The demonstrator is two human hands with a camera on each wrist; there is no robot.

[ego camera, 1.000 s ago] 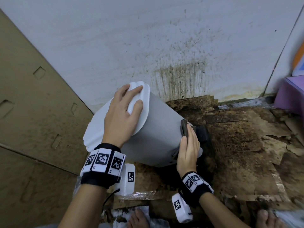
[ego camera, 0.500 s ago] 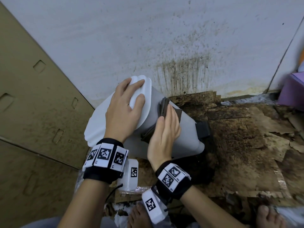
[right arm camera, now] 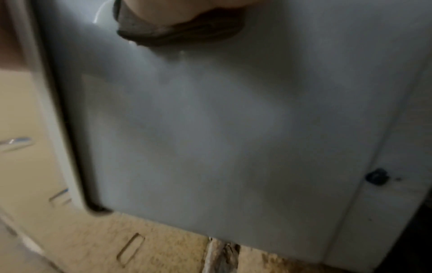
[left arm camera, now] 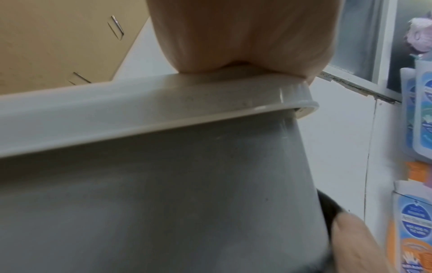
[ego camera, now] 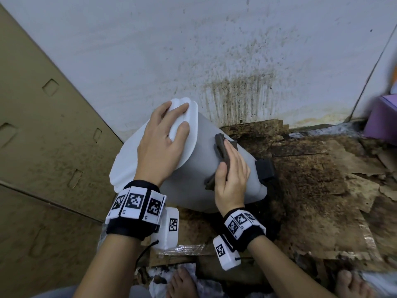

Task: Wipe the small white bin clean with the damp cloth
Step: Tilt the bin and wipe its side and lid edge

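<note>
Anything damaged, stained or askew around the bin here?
Yes. The wall behind the bin has dark streaked stains, and the floor board is stained and peeling. The bin is tilted, left hand on its lid, right hand pressing the cloth.

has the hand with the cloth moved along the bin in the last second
Yes. The right hand pressing the cloth has slid up the bin wall from near the black pedal toward the lid, where the left hand stays put.
</note>
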